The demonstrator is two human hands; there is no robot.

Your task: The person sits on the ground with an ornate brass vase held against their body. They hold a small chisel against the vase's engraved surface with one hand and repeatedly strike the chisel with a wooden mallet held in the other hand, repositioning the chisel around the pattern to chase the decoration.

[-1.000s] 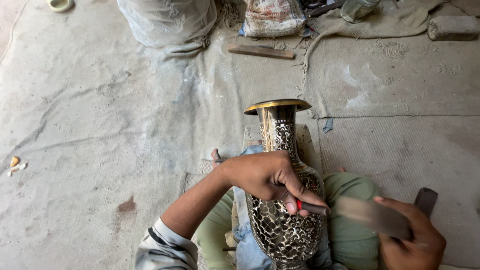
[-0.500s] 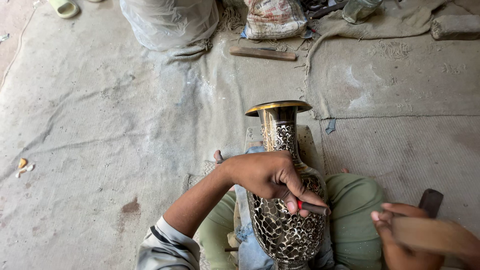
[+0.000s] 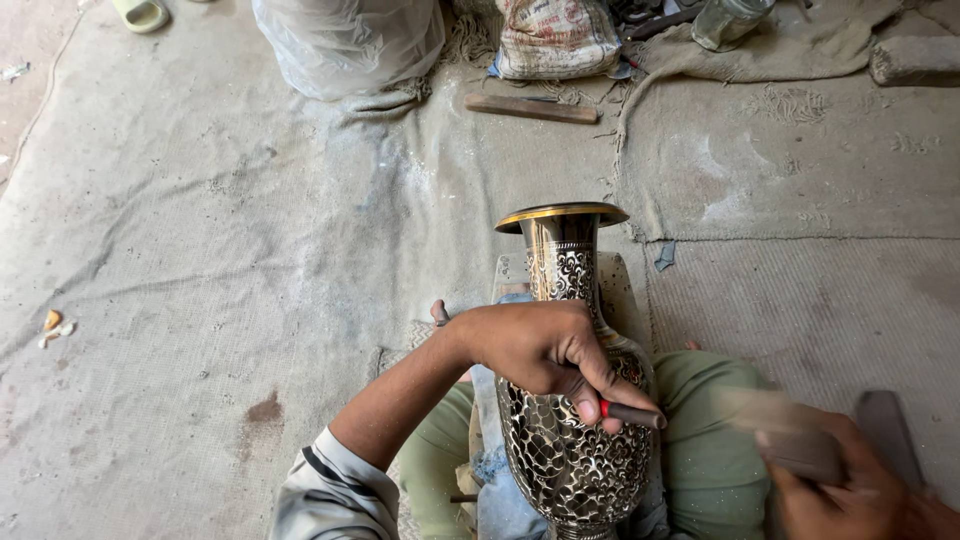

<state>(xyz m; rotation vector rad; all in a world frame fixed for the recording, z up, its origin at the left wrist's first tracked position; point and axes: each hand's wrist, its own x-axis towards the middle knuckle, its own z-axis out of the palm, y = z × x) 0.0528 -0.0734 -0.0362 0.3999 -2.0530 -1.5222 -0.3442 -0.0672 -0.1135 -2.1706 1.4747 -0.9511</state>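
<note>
Pinching a short dark metal chisel with a red band point(image 3: 628, 412) between thumb and fingers, the left hand point(image 3: 540, 350) rests on the shoulder of the tall engraved brass vase with a gold-rimmed mouth point(image 3: 570, 400), which lies tilted across the person's lap on green trousers point(image 3: 700, 440). Off to the right of that hand, the right hand point(image 3: 850, 490) is closed around a blurred wooden mallet point(image 3: 775, 425), just short of the chisel's end. Beyond the vase's mouth, grey sacking point(image 3: 250, 250) covers the floor.

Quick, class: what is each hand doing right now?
Left hand: closed on a chisel against the vase.
Right hand: closed on a mallet.
</note>
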